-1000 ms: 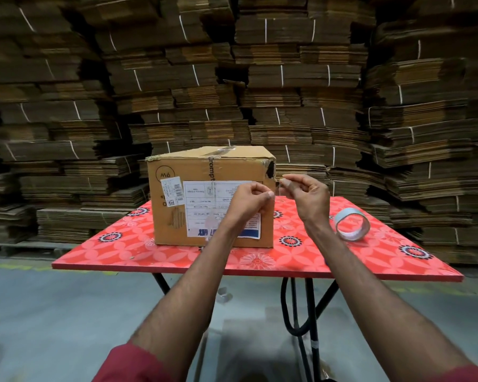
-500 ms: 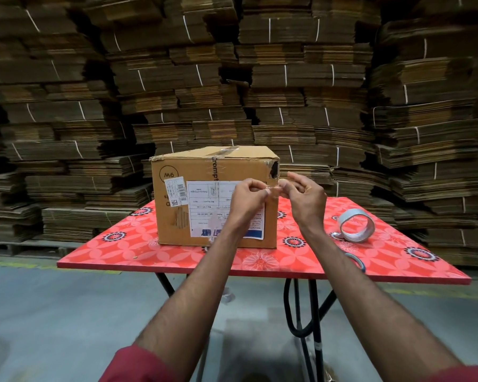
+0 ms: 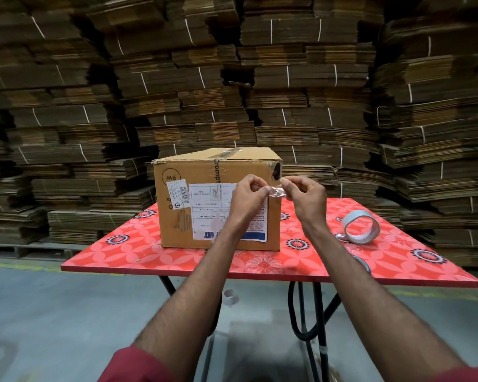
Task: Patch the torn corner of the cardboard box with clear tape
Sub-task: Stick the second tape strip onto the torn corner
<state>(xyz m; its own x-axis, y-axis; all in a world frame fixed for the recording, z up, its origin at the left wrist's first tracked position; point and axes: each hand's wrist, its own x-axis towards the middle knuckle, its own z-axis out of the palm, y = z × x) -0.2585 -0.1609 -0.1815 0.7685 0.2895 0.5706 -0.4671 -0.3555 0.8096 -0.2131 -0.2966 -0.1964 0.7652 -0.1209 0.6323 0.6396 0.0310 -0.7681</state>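
On the red flower-patterned tabletop point(image 3: 122, 252) stands the brown cardboard box point(image 3: 204, 186), its torn upper right corner point(image 3: 276, 170) showing dark. Just below that corner the left hand point(image 3: 249, 195) and right hand point(image 3: 301, 191) each pinch one end of a short strip of clear tape point(image 3: 277, 192), stretched between them. I'd keep the strip taut and unwrinkled, centre it over the tear, lay it so it wraps both faces, then press outward. A grey-white tape roll point(image 3: 360, 226) sits well to the right.

One cardboard box point(image 3: 217, 199), one tape roll point(image 3: 361, 226), one tape strip point(image 3: 277, 192), one table point(image 3: 138, 255), two hands point(image 3: 250, 195).
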